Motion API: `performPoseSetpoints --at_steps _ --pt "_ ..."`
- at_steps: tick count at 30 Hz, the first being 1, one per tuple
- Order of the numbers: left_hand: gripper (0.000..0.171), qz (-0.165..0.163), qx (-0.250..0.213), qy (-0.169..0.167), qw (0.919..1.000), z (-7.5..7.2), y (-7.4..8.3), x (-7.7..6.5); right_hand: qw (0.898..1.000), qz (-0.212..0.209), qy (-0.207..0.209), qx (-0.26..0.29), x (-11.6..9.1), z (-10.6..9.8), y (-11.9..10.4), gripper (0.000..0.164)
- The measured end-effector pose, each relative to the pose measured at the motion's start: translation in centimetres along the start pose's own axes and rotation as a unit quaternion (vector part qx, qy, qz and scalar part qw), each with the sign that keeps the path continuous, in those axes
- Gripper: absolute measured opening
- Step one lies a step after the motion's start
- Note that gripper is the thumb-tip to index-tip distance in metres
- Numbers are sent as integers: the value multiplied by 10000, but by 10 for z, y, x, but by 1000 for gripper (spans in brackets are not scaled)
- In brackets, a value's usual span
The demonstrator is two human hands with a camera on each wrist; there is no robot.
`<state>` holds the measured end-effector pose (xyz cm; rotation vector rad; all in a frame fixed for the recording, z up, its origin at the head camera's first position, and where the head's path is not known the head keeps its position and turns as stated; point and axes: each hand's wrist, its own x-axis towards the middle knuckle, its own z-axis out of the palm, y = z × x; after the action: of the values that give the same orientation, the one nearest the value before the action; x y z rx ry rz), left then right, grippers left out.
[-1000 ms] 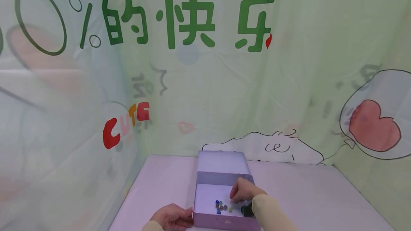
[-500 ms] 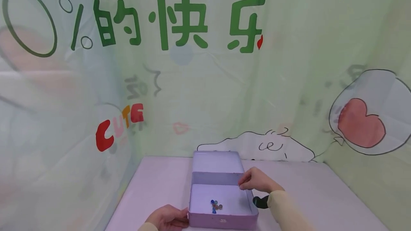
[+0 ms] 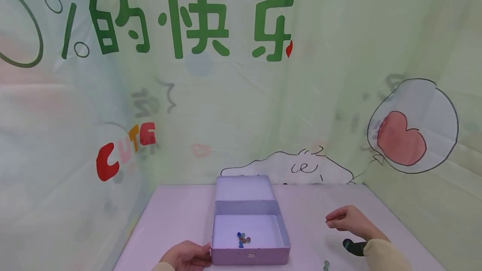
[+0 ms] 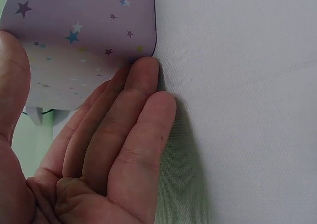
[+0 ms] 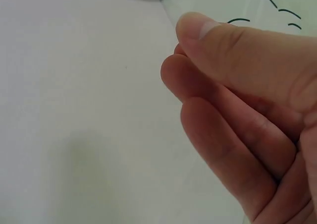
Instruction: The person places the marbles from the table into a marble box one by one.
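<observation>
My left hand (image 3: 187, 255) rests at the near left corner of a lidded purple box (image 3: 250, 256), fingers extended along its side. In the left wrist view, the fingertips (image 4: 144, 70) meet the star-printed wall (image 4: 74, 33). The box stands open with its lid (image 3: 244, 188) tipped back, and several small glass marbles (image 3: 242, 239), blue, green and brown, cluster inside. Right of the box, my right hand (image 3: 352, 221) is over the table, thumb and fingertips pinched together; whatever is between them is hidden. Two green marbles (image 3: 326, 266) lie at the table's front edge below it.
The pale pink table (image 3: 316, 204) extends on both sides of the box. A printed curtain (image 3: 241, 108) hangs behind and along both sides. A dark strap-like piece (image 3: 354, 247) hangs at my right wrist.
My right hand has lifted out of the box and moved right over the table. The yellow-green marble near it has gone from the box. My left hand stays at the corner.
</observation>
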<state>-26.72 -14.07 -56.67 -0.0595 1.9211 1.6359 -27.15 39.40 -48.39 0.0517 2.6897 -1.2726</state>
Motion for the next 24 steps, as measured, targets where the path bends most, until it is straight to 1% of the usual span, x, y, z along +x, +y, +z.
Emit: performPoseSetpoints --at_steps 3,7,12,13,15,19,21,24 --pt "42 -4 -107 -23 9999 -2 -1 -2 9998 170 13 31 0 7 8 31" --pt "40 -58 -216 -112 9997 -2 0 -5 9990 440 -3 -2 -2 26 26 28" --pt "38 -107 -174 -66 9998 -1 3 -7 9956 923 5 -164 -12 48 50 22" --pt "38 -129 -157 -39 9998 0 3 -6 9949 987 16 -195 -14 51 53 21" --pt "39 -69 -84 -20 9999 0 3 -6 9939 1082 33 -234 -17 56 57 19" --pt "38 -62 -41 0 10000 1 3 -5 9953 926 -27 -297 -20 62 57 18" --pt "38 -82 -50 -8 10000 1 3 -6 9960 769 -116 -433 -20 64 55 16" --pt "38 -110 -96 -33 9999 2 4 -6 9950 662 -168 -724 -20 67 50 13"
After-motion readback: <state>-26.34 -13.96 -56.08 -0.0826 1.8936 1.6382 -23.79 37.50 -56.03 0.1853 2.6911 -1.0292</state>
